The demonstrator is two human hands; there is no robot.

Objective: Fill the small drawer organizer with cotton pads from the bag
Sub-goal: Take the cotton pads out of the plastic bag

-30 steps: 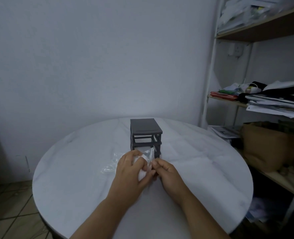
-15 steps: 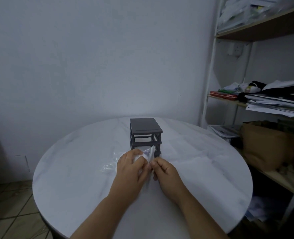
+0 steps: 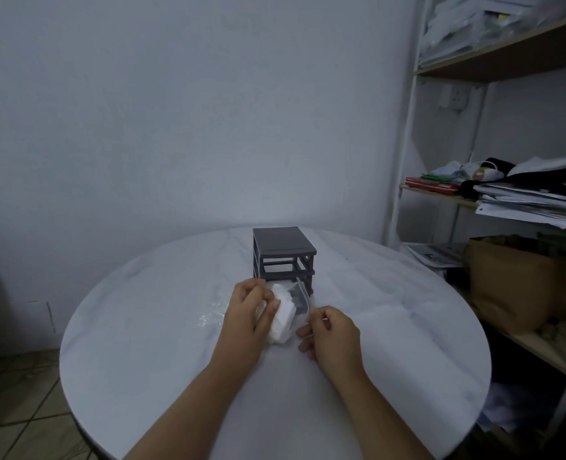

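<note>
Your round white table [image 3: 142,343] fills the lower part of the view, its far edge close to a pale wall. Off its right edge stand the shelves [image 3: 404,161], loaded with papers [image 3: 534,200] and, lower down, a brown sack [image 3: 514,287].

On the table, the dark grey organizer [image 3: 283,247] stands upright between the centre and the far edge, its open-framed front turned toward you and slightly to the right.

Your two hands sit just in front of the organizer, near the table's centre, close to each other but not touching. Your left hand [image 3: 246,313] is curled round a white stack of pads [image 3: 283,313], thumb and fingers wrapped over its left side. Your right hand [image 3: 333,333] pinches an edge of the clear bag [image 3: 299,295] between thumb and fingertips, the other fingers loosely bent.

The bag stretches between your hands, one flap raised toward the organizer's lowest slot, and more crinkled plastic lies on the table on the left side of your left hand. The pads lie tilted between your hands, just short of the organizer's base. You cannot tell from here whether the stack is fully clear of the plastic.
</note>
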